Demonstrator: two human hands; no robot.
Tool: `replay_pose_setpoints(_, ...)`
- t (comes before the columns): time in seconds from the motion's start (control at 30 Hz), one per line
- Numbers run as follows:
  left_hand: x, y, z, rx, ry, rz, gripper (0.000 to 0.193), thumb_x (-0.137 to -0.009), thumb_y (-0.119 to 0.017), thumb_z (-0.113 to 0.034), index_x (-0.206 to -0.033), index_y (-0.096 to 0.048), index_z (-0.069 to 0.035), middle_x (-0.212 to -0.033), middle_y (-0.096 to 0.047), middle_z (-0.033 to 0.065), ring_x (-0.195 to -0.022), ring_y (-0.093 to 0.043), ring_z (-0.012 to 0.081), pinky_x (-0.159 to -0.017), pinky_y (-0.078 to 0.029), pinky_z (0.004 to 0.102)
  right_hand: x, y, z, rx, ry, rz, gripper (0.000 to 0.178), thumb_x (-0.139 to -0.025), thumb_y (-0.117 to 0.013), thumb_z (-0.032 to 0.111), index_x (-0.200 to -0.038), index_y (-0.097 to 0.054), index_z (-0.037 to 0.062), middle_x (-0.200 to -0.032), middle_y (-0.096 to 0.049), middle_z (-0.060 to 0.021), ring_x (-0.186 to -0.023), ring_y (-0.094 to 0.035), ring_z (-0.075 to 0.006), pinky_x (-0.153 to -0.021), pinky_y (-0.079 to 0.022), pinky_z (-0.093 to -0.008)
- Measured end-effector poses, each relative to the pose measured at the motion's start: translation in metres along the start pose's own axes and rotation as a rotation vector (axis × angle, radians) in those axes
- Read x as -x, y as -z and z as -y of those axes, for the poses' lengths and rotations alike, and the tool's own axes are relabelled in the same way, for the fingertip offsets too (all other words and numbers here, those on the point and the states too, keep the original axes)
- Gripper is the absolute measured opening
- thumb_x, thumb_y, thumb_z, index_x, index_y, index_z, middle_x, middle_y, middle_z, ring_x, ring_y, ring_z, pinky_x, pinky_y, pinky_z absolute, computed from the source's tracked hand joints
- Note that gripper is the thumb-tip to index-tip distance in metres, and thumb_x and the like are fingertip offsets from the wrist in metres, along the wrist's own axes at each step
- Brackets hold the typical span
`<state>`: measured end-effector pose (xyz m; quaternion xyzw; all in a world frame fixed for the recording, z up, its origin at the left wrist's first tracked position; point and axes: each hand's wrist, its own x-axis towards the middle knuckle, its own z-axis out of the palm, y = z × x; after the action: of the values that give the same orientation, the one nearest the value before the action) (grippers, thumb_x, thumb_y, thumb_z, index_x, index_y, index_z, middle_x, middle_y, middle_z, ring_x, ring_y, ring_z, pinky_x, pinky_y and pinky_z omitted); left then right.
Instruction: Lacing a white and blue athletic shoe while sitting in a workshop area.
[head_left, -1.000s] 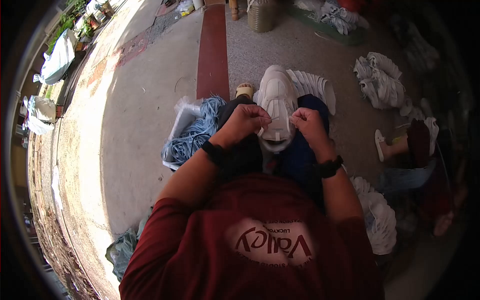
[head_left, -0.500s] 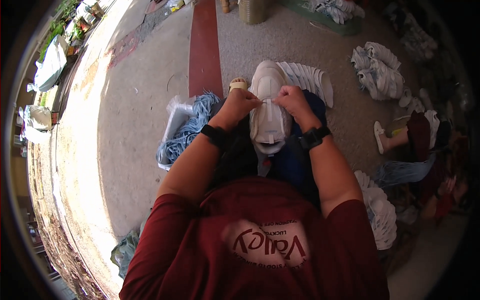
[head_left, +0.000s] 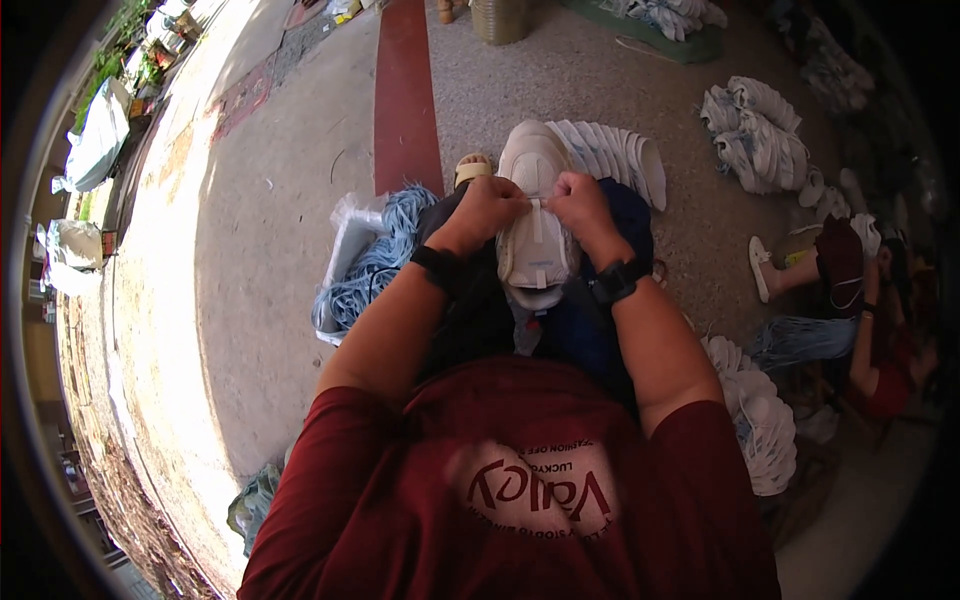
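Observation:
A white sneaker (head_left: 537, 252) rests on my lap, its toe pointing away from me and its tongue facing up. Over the top of the shoe, my left hand (head_left: 490, 208) is closed in a pinch at the left side of the lacing area. My right hand (head_left: 583, 208) pinches from the other side, close to the left. A thin pale shoelace (head_left: 535, 201) runs across the shoe between the two sets of fingertips. Most of its length is hidden. Just beyond the shoe, a row of nested white shoes (head_left: 612, 155) leans to the right.
Left of my legs stands a white box (head_left: 341, 262) holding light blue laces (head_left: 400, 225). Piled white shoes (head_left: 755, 140) lie at the far right, with more white shoes (head_left: 755, 420) by my right elbow. Another person (head_left: 880, 340) sits at the right beside blue laces (head_left: 805, 342).
My hands have drawn closer together over the shoe, and less lace shows between them. At the right, the other person's arm and hands have shifted.

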<state>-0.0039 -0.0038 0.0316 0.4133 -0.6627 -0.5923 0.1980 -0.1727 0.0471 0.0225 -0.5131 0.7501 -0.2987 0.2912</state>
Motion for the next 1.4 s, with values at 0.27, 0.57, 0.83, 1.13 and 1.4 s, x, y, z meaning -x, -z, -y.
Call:
replay_pose_setpoints(0.27, 0.0, -0.014, -0.005, -0.386, -0.414, -0.164, 0.015, -0.076, -0.059, -0.015, -0.08, -0.063, -0.001, -0.076, -0.063, 0.0189, -0.075, -0.062, 0.0349, -0.068, -0.048, 0.0386, 0.028, -0.023, -0.004, -0.009, 0.185, -0.486, 0.021, -0.07, -0.068, 0.014, -0.073, -0.049, 0.0051, -0.069, -0.056, -0.0124, -0.069, -0.056, -0.0349, -0.059, -0.042, -0.0438)
replay_pose_setpoints(0.57, 0.014, -0.021, 0.023, -0.181, -0.39, -0.267, 0.009, -0.072, -0.063, -0.008, -0.072, -0.06, 0.0, -0.068, -0.059, 0.0131, -0.066, -0.059, 0.0235, -0.062, -0.046, 0.033, 0.038, -0.039, -0.012, 0.004, 0.196, -0.537, 0.015, -0.074, -0.062, 0.014, -0.075, -0.049, 0.007, -0.072, -0.057, -0.0119, -0.074, -0.056, -0.0346, -0.062, -0.044, -0.0436)
replay_pose_setpoints(0.83, -0.003, -0.03, 0.006, -0.376, -0.456, -0.272, 0.011, -0.074, -0.063, -0.014, -0.072, -0.062, -0.003, -0.076, -0.06, 0.0134, -0.073, -0.06, 0.0306, -0.066, -0.047, 0.0372, 0.031, -0.03, -0.015, -0.029, 0.333, -0.605, 0.008, -0.076, -0.058, 0.009, -0.082, -0.053, 0.0076, -0.077, -0.058, -0.0134, -0.074, -0.057, -0.0349, -0.062, -0.045, -0.0422)
replay_pose_setpoints(1.13, 0.001, -0.031, 0.012, -0.457, -0.566, -0.308, 0.01, -0.074, -0.065, -0.014, -0.076, -0.06, -0.005, -0.076, -0.06, 0.0119, -0.073, -0.06, 0.0306, -0.065, -0.047, 0.0376, 0.047, -0.028, -0.01, 0.073, 0.448, -0.496, 0.005, -0.079, -0.053, 0.01, -0.083, -0.055, 0.0065, -0.078, -0.053, -0.0181, -0.074, -0.054, -0.0378, -0.064, -0.044, -0.0446)
replay_pose_setpoints(1.4, 0.012, -0.006, 0.009, -0.273, -0.41, -0.134, 0.023, -0.071, -0.07, -0.012, -0.085, -0.058, 0.0, -0.067, -0.058, 0.0115, -0.06, -0.057, 0.0209, -0.057, -0.045, 0.032, 0.023, 0.0, -0.026, 0.16, 0.526, -0.224, 0.002, -0.073, -0.052, 0.004, -0.071, -0.052, 0.0023, -0.067, -0.055, -0.0207, -0.067, -0.054, -0.0404, -0.059, -0.044, -0.0434)
